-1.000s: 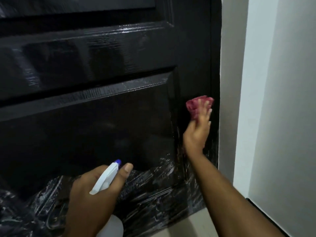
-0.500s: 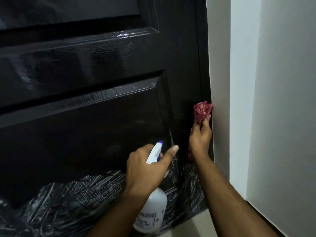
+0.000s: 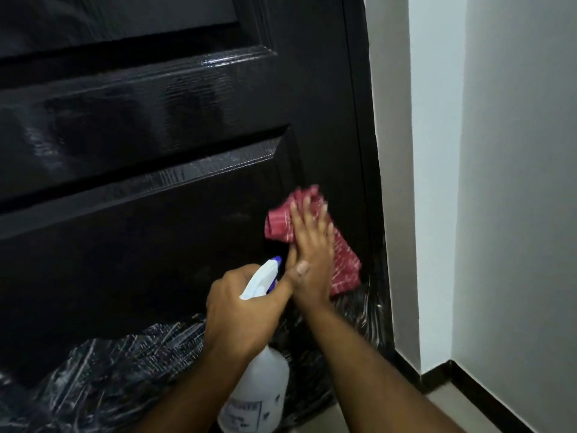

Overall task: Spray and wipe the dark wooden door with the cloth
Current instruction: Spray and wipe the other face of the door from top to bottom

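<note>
Our right hand (image 3: 310,254) pressed the red cloth (image 3: 345,267) with straight fingers against the dark wooden door (image 3: 156,120), low near its right edge. Our left hand (image 3: 240,314), just beside it, gripped the spray bottle (image 3: 259,389) by the neck. We judged wiping under way here, but could not tell whether the panels to the left were done. Half a second earlier the cloth sat bunched at the right edge.
</note>
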